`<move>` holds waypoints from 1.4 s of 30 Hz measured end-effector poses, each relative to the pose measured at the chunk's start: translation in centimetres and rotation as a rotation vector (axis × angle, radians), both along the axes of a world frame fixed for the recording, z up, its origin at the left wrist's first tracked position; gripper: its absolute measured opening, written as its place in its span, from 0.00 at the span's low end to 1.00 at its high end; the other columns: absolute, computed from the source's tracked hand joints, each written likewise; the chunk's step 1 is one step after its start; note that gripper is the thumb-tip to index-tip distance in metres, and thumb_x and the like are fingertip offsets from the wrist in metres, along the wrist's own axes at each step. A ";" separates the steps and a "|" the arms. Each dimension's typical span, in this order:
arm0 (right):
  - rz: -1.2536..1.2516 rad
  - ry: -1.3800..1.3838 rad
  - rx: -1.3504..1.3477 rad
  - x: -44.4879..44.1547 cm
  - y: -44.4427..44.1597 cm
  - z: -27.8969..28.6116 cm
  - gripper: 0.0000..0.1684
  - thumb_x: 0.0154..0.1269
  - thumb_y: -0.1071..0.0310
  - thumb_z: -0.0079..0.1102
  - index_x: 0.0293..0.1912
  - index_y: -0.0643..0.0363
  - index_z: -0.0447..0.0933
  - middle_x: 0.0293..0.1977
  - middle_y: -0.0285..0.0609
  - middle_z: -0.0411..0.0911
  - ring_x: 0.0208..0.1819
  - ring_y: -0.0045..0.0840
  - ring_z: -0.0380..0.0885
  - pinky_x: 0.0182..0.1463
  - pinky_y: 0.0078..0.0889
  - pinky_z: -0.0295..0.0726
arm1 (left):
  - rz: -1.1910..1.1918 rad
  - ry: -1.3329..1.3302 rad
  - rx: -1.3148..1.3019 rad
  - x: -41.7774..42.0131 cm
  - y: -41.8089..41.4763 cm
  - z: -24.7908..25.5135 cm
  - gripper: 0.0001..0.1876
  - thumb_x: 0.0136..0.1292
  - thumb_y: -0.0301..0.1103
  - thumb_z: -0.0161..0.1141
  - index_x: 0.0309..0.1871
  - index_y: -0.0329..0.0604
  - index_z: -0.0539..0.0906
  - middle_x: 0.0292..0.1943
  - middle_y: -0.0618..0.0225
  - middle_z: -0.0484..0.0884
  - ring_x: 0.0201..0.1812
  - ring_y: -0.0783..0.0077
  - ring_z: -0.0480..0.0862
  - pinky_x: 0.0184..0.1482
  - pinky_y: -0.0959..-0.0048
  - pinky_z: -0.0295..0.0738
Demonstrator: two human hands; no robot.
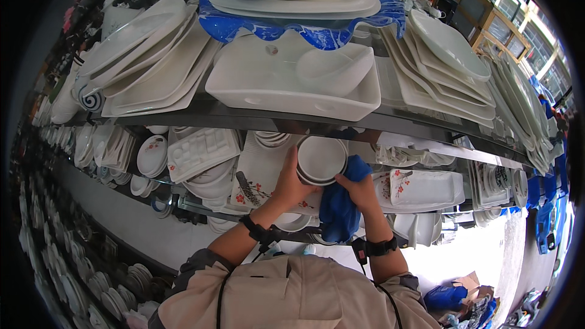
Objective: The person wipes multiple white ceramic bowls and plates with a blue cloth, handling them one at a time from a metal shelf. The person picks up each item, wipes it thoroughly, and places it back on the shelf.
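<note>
Between both hands is a small stack of round white ceramic bowls (322, 159) with dark outer sides, over the lower shelf. My left hand (291, 180) grips the stack's left side, thumb up along the rim. At its lower right, my right hand (358, 189) presses a thumb to the rim and holds a blue cloth (340, 212), which hangs down below the bowls. Behind the left hand lies a white rectangular plate (256, 178) with red blossoms. Whether the bowls rest on anything is hidden.
The dark upper shelf edge (256, 121) runs just beyond my hands. On it stand a deep white rectangular dish (292, 98), a blue wavy-rimmed bowl (274, 32) under plates, and leaning plate stacks (155, 73). A blossom-patterned rectangular dish (425, 188) lies right of the cloth.
</note>
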State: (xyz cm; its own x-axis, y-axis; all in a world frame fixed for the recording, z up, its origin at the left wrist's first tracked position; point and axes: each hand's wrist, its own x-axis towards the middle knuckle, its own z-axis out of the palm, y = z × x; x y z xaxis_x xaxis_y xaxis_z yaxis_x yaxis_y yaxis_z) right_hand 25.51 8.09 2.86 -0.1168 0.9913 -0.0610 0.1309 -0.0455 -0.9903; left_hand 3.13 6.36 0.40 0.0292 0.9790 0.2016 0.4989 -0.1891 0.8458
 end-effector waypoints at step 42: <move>-0.054 -0.143 -0.004 1.7 -4.3 0.9 0.31 0.64 0.65 0.75 0.63 0.67 0.76 0.54 0.46 0.84 0.57 0.31 0.82 0.65 0.36 0.77 | 0.523 0.151 0.218 -10.3 4.7 3.3 0.19 0.65 0.44 0.73 0.41 0.36 0.80 0.34 0.61 0.82 0.33 0.58 0.83 0.39 0.61 0.79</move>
